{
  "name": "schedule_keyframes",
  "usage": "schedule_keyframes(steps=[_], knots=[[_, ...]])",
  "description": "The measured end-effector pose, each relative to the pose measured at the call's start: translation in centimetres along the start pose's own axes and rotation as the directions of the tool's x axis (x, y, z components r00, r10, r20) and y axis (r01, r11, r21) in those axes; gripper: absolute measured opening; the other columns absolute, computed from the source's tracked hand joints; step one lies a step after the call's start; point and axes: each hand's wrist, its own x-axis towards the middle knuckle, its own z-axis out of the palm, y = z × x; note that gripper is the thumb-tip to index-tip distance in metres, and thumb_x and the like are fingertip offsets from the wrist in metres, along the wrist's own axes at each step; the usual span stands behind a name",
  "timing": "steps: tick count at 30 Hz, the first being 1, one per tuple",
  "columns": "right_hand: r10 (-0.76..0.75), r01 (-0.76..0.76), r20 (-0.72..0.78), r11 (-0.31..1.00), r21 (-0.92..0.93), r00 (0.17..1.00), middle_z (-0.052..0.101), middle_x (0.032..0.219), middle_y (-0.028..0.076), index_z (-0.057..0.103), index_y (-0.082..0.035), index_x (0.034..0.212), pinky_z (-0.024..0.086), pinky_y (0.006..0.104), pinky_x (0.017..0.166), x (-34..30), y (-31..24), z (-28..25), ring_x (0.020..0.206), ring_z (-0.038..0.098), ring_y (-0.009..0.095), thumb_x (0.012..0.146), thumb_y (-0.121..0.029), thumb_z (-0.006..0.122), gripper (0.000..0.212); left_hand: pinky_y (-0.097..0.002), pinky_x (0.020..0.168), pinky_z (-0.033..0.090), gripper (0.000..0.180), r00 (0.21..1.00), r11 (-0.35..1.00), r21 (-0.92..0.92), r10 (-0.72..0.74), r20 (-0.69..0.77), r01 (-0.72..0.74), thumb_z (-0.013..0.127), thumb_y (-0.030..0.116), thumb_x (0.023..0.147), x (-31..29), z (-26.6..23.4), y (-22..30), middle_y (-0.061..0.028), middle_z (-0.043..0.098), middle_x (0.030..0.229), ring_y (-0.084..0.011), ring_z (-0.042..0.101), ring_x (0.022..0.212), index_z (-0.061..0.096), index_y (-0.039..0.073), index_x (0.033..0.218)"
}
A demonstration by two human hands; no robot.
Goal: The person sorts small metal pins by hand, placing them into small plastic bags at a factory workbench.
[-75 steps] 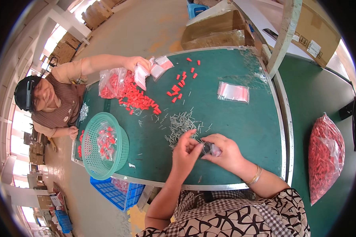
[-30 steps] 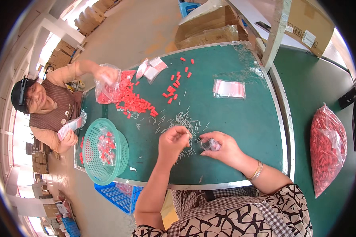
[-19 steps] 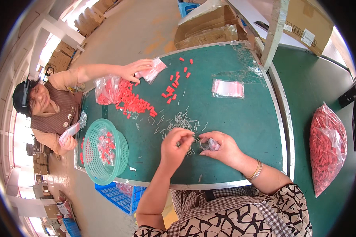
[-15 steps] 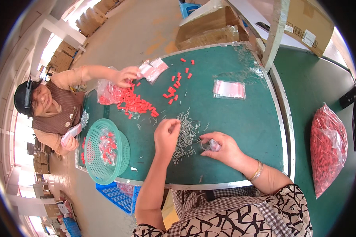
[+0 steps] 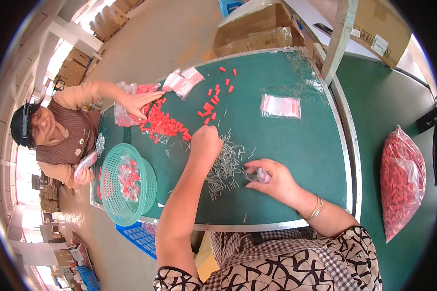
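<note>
My left hand point(image 5: 206, 144) is closed at the upper left edge of a pile of thin silvery screws or pins point(image 5: 223, 167). Its fingertips are turned away, so whatever they hold is hidden. Just beyond it lie small red plastic plugs point(image 5: 213, 101), scattered in a loose line. My right hand point(image 5: 274, 180) grips a small clear plastic bag point(image 5: 262, 175) at the right side of the pile, with the bag's mouth toward the screws. A heap of red plugs point(image 5: 162, 121) sits to the left of the scattered ones.
A co-worker's hand point(image 5: 143, 101) rests on the plug heap; the other holds flat bags point(image 5: 85, 166). A green basket point(image 5: 153, 186) with filled bags stands at the table's left. Flat bags point(image 5: 280, 106) lie at right. A big red-filled sack point(image 5: 403, 184) is beyond the table's right edge.
My left hand has moved forward from the screws toward the scattered red plugs. My right hand stays put with the bag. The co-worker's hand has shifted left and spread over the heap.
</note>
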Motion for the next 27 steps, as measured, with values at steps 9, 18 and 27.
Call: schedule_keyframes(steps=[9, 18, 27], knots=[[0.059, -0.058, -0.007, 0.992, 0.11, 0.998, 0.064, 0.097, 0.007, 0.06, -0.006, 0.114, 0.049, 0.0318, 0.08, 0.1, 0.6, 0.0, 0.089, 0.062, 0.021, 0.072, -0.013, 0.077, 0.046, -0.0329, 0.06, 0.049, 0.011, 0.994, 0.839, -0.536, 0.042, -0.1, -0.09, 0.065, 0.0, 0.073, -8.2, -5.1, 5.3, -0.0091, 0.059, 0.073, -0.0266, 0.06, 0.068, 0.058, 0.002, 0.081], [0.056, -0.057, 0.013, 0.995, 0.081, 0.998, 0.064, 0.099, 0.007, 0.06, -0.005, 0.114, 0.049, 0.0304, 0.081, 0.1, 0.5, 0.3, 0.09, 0.061, 0.019, 0.072, -0.013, 0.077, 0.046, -0.0341, 0.063, 0.049, 0.01, 0.966, 0.818, -0.535, 0.094, -0.242, -0.213, 0.064, 0.003, 0.079, -6.5, -4.8, 3.8, -0.0092, 0.061, 0.082, -0.0254, 0.061, 0.07, 0.063, 0.003, 0.089], [0.079, -0.081, 0.034, 0.994, 0.079, 0.996, 0.064, 0.097, 0.004, 0.061, -0.007, 0.115, 0.049, 0.0279, 0.082, -0.2, 0.4, 0.5, 0.09, 0.06, 0.015, 0.072, -0.008, 0.078, 0.046, -0.0385, 0.069, 0.048, 0.016, 0.97, 0.981, -0.186, -0.099, -0.222, 0.057, 0.07, 0.013, 0.076, 2.4, 1.7, -3.7, -0.0101, 0.058, 0.08, -0.0266, 0.06, 0.075, 0.064, 0.003, 0.086]])
